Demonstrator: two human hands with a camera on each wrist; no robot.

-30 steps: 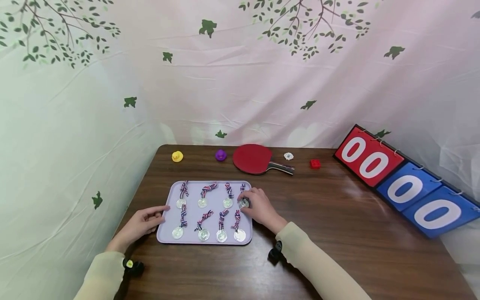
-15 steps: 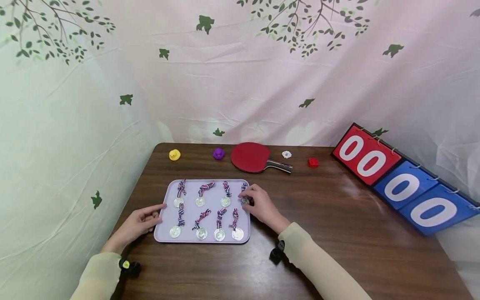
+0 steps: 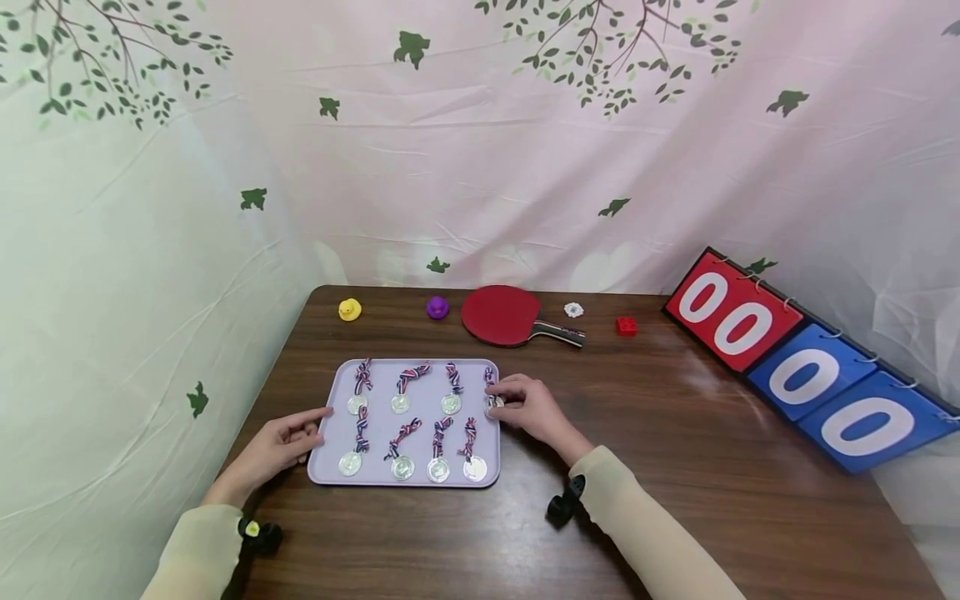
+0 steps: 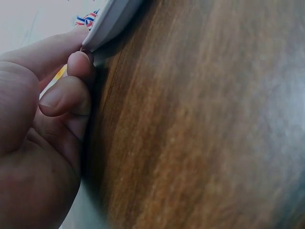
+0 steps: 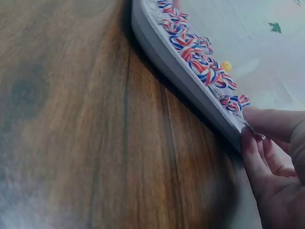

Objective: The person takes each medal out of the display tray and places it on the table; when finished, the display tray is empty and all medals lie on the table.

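A pale lilac tray lies on the wooden table, bearing silver medals in two rows with knotted red, white and blue ribbons. My left hand holds the tray's left rim; in the left wrist view the other fingers curl beneath the fingertip at the tray edge. With thumb and fingers, my right hand pinches the medal at the back right corner. Its disc is partly hidden by the fingers, and its ribbon knot lies on the tray in the right wrist view.
Behind the tray stand a yellow duck, a purple duck, a red table tennis bat, a small white piece and a red toy brick. A scoreboard showing zeros stands at the right. Printed cloth hangs behind the table.
My right hand has shifted slightly right, and more of the pinched medal and its ribbon shows. The left hand stays at the tray rim. The head view has shifted a little.
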